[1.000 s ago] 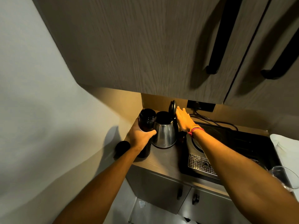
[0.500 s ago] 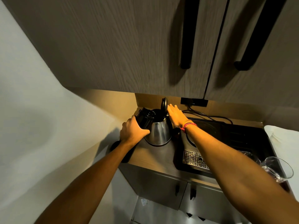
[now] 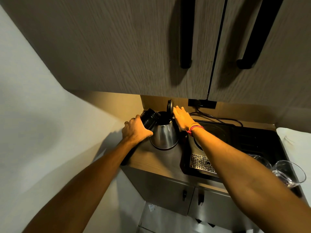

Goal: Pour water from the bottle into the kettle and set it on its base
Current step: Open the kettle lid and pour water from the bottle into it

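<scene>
At far left, our left hand [image 3: 136,129] is wrapped around the dark bottle [image 3: 149,118], fingers curled tight on its body. A second ago the bottle stood upright beside the kettle; half a second ago it had begun to lean; now it is tipped well over to the right, its mouth lying at the kettle's rim. We judge that pouring is starting or about to start, though no stream of water can be made out in this light.

At centre, the steel kettle [image 3: 165,137] sits on the wooden counter [image 3: 161,163], against the back corner, as it did in both earlier views. Its lid [image 3: 170,106] stands upright on its hinge, leaving the opening clear. Whether a base lies under the kettle we cannot tell.

To the right, our right hand [image 3: 182,119] rests flat by the lid and the kettle's handle side, fingers extended and close together, gripping nothing; it has kept this post throughout, apparently steadying the lid.

Farther right lie the black cooktop [image 3: 244,140] and a clear glass [image 3: 289,172] near the edge, well apart from the pour.
</scene>
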### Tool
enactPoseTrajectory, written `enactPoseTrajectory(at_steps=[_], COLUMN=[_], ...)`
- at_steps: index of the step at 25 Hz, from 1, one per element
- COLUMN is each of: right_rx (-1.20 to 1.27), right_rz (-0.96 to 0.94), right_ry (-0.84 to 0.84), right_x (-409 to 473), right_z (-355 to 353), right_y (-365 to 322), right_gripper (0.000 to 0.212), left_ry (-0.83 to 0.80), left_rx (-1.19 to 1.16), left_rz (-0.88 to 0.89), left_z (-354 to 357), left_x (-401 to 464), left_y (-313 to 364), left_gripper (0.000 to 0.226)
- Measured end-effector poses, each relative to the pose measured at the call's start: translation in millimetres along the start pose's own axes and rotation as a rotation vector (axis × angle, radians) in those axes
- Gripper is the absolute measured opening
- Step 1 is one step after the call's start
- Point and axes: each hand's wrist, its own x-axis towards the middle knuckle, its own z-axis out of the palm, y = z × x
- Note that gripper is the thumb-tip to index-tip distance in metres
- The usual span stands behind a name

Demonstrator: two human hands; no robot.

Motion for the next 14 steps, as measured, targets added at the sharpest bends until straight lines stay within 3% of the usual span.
enactPoseTrajectory(at_steps=[14], right_rx=[0.058], right_rz=[0.014], right_ry=[-0.025], right_x=[1], right_z=[2], right_y=[0], right_gripper=[0.063], left_ry=[-0.033], left_rx=[0.132], left_rz=[0.031], left_z=[-11], left_x=[4], left_y=[-5], left_gripper=[0.082])
